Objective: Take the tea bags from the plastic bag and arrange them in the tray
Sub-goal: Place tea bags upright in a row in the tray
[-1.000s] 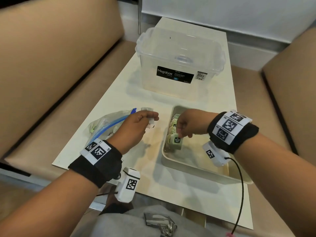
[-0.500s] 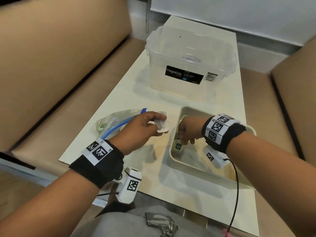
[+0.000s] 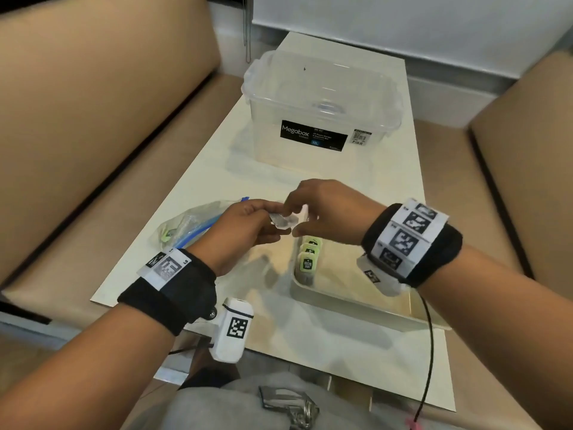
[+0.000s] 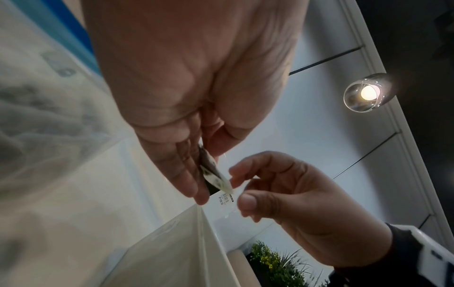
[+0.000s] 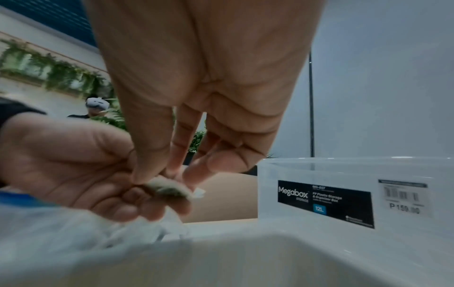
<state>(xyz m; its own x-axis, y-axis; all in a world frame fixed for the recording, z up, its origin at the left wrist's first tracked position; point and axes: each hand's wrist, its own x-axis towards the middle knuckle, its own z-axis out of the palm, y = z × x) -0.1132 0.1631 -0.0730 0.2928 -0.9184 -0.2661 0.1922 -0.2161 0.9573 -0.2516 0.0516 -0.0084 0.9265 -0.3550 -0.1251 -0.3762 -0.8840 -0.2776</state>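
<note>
Above the table, just left of the tray's far corner, my left hand (image 3: 248,223) pinches a small whitish tea bag (image 3: 283,220). My right hand (image 3: 322,209) meets it from the right and pinches the same tea bag (image 5: 167,189) between thumb and fingers. In the left wrist view the tea bag (image 4: 215,174) shows edge-on between both hands. The cream tray (image 3: 356,308) holds a row of upright tea bags with green tags (image 3: 308,259) along its left wall. The clear plastic bag (image 3: 186,226) with a blue zip lies left of my hands, with green tags showing inside.
A clear lidded Megabox storage box (image 3: 322,110) stands at the far end of the cream table (image 3: 186,274). Tan benches run along both sides. A black cable (image 3: 429,352) hangs from my right wrist over the tray's near corner.
My right hand has left the tray's row of tea bags and risen to the left to meet my left hand. Both now pinch the tea bag that the left hand alone held.
</note>
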